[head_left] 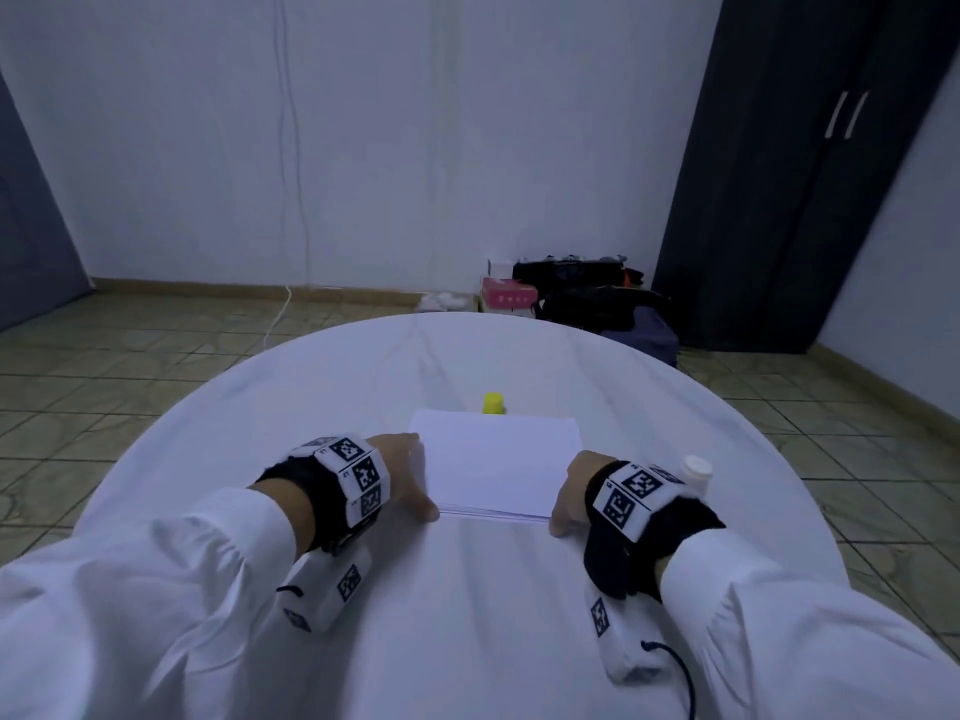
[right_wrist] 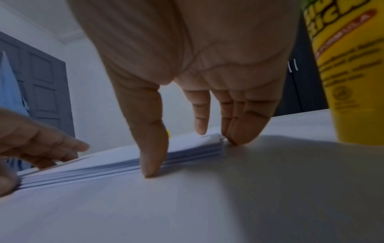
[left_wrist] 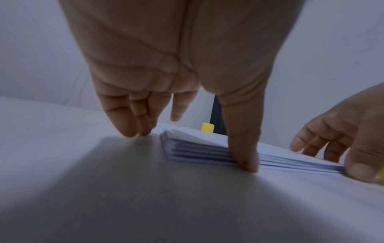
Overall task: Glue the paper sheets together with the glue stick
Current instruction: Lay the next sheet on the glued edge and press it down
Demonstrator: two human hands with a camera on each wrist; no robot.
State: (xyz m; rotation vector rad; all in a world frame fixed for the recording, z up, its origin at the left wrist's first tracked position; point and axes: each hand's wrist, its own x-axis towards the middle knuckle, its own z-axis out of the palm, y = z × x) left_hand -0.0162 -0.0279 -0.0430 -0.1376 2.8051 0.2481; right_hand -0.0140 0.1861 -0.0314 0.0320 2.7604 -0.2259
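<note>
A stack of white paper sheets lies flat in the middle of the table. My left hand rests against its left side, fingers straight and thumb on the near edge. My right hand touches the right side the same way, thumb at the near edge. Neither hand holds anything. The yellow glue stick stands upright just right of my right wrist, white end up; its label fills the right wrist view. A yellow cap stands just beyond the stack's far edge.
The round table carries a white cloth. Beyond it are a tiled floor, bags and a pink box by the wall, and a dark wardrobe at the right.
</note>
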